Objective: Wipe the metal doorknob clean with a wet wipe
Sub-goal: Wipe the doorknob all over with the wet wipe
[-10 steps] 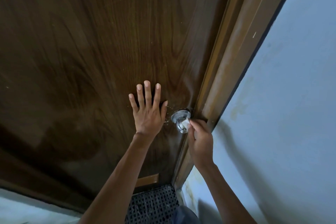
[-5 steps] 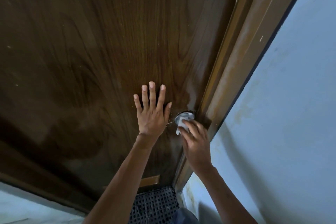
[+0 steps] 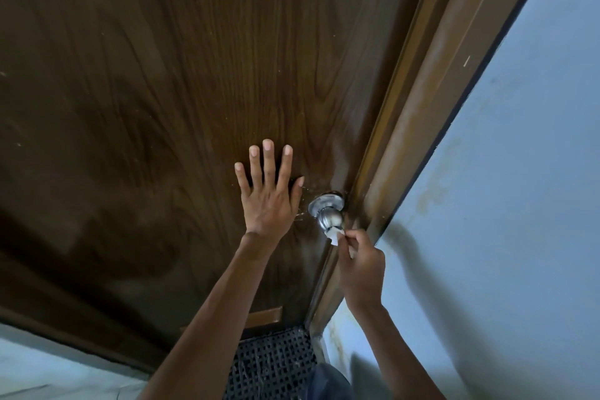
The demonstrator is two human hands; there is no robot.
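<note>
Doorknob (image 3: 328, 217) of rounded, silvery metal is seen standing out from the right edge of a dark brown wood-grain door (image 3: 162, 75). It is seated on a round chrome rose plate (image 3: 319, 203) just beside the lighter brown door frame (image 3: 422, 107). Its long axis is directed out of the door face, toward the camera and downward in the head view, so that its end cap is turned to the right hand.

A small, crumpled white wet wipe (image 3: 334, 234) is pressed against that end cap, while the neck and rounded sides are left uncovered. The wipe is pinched between the thumb and curled fingers of the right hand (image 3: 360, 265), which is held just below and to the right of the knob, close to the pale blue wall (image 3: 519, 204).

The left hand (image 3: 268, 198) is laid flat on the door just left of the knob, fingers straight and spread, with nothing grasped; the door is judged to be steadied by it. The right hand is the nearer to the knob's tip.

Wiping is judged to be under way, with only the end covered at this instant. For the sides and neck to be cleaned, the wipe would have to be carried up and around the knob, away from the right hand and toward the door. A dark woven mat (image 3: 272, 364) is seen on the floor below.
</note>
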